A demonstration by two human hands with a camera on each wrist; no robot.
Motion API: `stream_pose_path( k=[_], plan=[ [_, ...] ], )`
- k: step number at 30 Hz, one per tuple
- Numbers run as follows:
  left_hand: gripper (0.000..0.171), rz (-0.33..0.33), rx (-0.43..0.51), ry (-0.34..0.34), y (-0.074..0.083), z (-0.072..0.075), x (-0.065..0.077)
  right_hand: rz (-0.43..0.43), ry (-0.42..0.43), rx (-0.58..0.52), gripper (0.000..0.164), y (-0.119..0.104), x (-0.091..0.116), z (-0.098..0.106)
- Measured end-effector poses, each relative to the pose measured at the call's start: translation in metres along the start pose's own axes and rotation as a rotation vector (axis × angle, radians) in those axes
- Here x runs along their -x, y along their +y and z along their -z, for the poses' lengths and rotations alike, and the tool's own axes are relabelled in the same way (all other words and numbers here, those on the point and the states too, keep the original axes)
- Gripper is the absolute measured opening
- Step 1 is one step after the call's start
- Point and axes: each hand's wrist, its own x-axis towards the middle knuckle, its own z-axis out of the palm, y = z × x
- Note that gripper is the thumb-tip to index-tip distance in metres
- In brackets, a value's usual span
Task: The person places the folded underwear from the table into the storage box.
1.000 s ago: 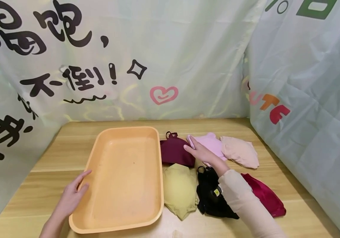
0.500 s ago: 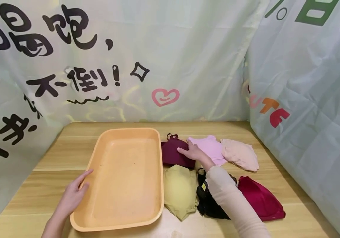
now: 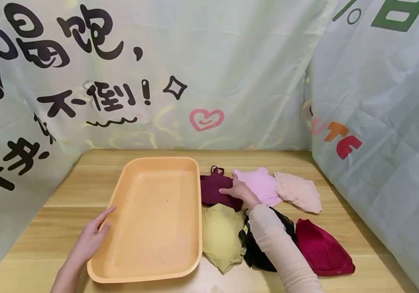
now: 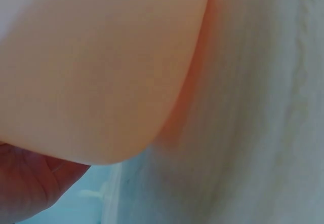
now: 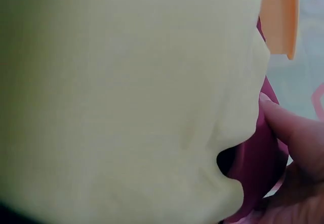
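Observation:
My left hand (image 3: 91, 240) holds the left rim of an orange plastic tray (image 3: 101, 281). In the left wrist view part of that hand (image 4: 35, 183) shows below the tray wall (image 4: 101, 82). My right hand (image 3: 242, 192) grips the right side of a folded maroon bra (image 3: 214, 190), which lies just right of the tray. The right wrist view has the thumb on the maroon cloth (image 5: 260, 168) with the other fingers bent at its lower edge. A yellow bra (image 3: 222, 236) lies in front of the maroon one and fills most of that wrist view.
Beyond the right hand lie a lilac bra (image 3: 260, 185) and a beige one (image 3: 299, 191). A black bra (image 3: 260, 252), partly under the right sleeve (image 3: 280, 244), and a red bra (image 3: 323, 248) lie nearer. Printed cloth (image 3: 253, 81) walls in the wooden table (image 3: 66, 211).
My right hand has moved left and down from beside the lilac bra onto the maroon bra and has taken hold of its right side. The left hand stays at the tray's rim.

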Motion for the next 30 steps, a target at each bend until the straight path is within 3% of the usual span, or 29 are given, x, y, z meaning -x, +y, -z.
stream_pose_path(
  k=[5, 11, 18, 21, 27, 30],
  plan=[
    [0.037, 0.018, 0.01, -0.016, 0.0, -0.001, 0.002, 0.02, -0.009, -0.018, 0.092, -0.003, 0.011, 0.001],
    [0.038, 0.046, -0.013, -0.033, 0.002, 0.001, 0.002, 0.031, -0.019, -0.023, 0.095, -0.001, 0.008, 0.001],
    [0.039, 0.081, -0.011, -0.054, 0.005, 0.004, -0.002, 0.052, 0.026, -0.005, 0.097, -0.006, 0.006, 0.003],
    [0.038, 0.079, -0.012, -0.056, 0.006, 0.005, -0.001, 0.093, 0.039, -0.059, 0.095, -0.005, 0.006, 0.005],
    [0.039, 0.084, 0.002, -0.075, 0.006, 0.004, -0.001, 0.227, 0.017, -0.309, 0.076, -0.001, 0.013, 0.013],
    [0.039, 0.081, 0.007, -0.08, 0.006, 0.004, -0.001, 0.268, 0.007, -0.367, 0.069, 0.0, 0.015, 0.017]
  ],
)
